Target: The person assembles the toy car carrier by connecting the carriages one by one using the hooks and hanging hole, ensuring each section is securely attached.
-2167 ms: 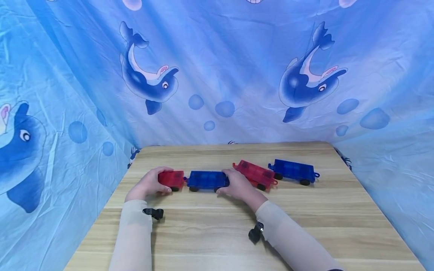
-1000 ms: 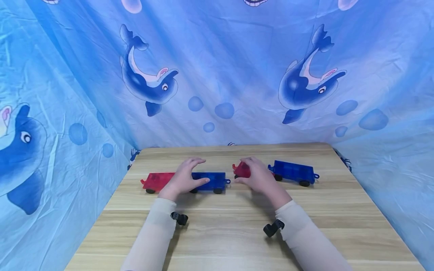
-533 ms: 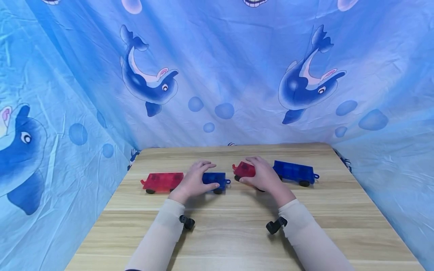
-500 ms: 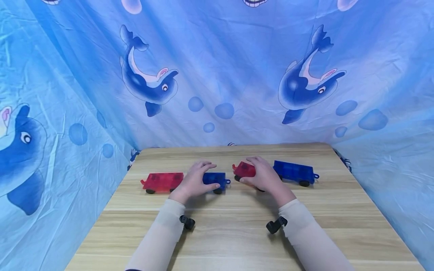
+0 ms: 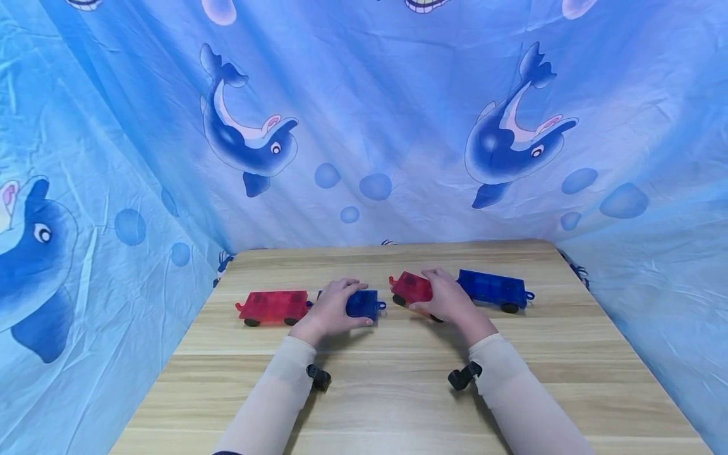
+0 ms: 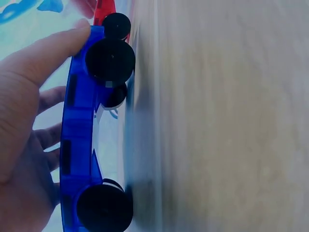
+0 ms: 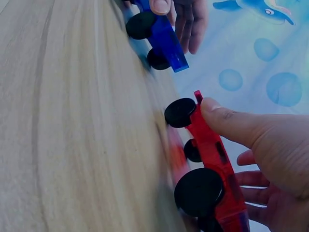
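My left hand [image 5: 335,309] grips a blue wagon [image 5: 362,304] from above, thumb on the near side. In the left wrist view the thumb touches the end of the blue wagon [image 6: 77,121]. Left of it a red wagon [image 5: 273,306] stands with its right end at the blue one's hook. My right hand [image 5: 449,297] holds a second red wagon [image 5: 412,287], which lies at an angle; its thumb rests on the side of that red wagon [image 7: 210,150] in the right wrist view. A short gap separates the two held wagons.
A second blue wagon [image 5: 493,289] stands to the right, just beyond my right hand. The wooden table [image 5: 375,404] has its far edge against a blue cloth [image 5: 387,126] printed with dolphins. Cloth also hangs at both sides.
Compared with a second ago, my left hand has moved right along the blue wagon and lowered onto it. My right hand has shifted slightly right on the angled red wagon. The wagons look nearly unmoved.
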The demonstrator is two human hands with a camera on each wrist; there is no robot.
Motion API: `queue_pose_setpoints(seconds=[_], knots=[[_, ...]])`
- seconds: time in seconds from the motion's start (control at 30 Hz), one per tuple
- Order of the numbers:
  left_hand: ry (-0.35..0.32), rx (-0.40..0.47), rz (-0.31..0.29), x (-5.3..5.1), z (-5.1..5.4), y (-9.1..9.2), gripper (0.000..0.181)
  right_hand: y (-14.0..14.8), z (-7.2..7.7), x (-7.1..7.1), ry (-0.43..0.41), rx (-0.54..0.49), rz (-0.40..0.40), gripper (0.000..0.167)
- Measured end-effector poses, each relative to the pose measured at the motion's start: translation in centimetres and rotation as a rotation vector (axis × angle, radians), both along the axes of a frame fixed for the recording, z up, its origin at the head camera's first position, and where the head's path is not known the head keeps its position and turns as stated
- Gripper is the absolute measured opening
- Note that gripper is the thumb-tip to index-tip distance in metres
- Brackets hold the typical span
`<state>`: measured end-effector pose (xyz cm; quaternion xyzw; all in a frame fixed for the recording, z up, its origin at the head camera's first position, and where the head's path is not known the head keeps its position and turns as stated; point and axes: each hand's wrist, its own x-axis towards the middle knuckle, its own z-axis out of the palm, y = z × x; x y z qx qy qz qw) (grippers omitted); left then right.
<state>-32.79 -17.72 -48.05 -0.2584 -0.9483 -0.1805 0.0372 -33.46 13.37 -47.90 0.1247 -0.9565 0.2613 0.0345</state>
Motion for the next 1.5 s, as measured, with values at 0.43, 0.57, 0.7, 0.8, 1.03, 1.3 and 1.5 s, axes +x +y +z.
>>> queue_pose_setpoints(seconds=[0.43,0.57,0.7,0.8,1.03,1.3,1.5], knots=[[-0.054,-0.055,0.045,-0.02,-0.36,0.26,0.083,0.20,-0.67,-0.19,-0.038,0.024,-0.001,0.084],[-0.055,-0.041,0.042,-0.04,-0.44,0.25,0.083,0.21,-0.76,-0.25,-0.047,0.028,0.003,0.084],[-0.061,-0.024,0.041,-0.09,-0.51,0.15,0.083,0.16,-0.84,-0.29,-0.051,0.032,0.003,0.085],[-0.081,0.001,0.052,-0.09,-0.46,0.03,0.083,0.16,-0.86,-0.30,-0.048,0.028,0.005,0.085],[-0.087,0.066,0.051,-0.19,-0.20,-0.23,0.084,0.21,-0.82,-0.16,-0.049,0.011,0.023,0.085],[-0.082,0.090,0.063,-0.31,-0.21,-0.19,0.085,-0.10,-0.76,0.03,-0.075,-0.034,0.036,0.085],[-0.079,0.092,0.057,-0.47,-0.27,-0.41,0.084,-0.48,-0.57,0.20,-0.094,-0.059,0.054,0.083]])
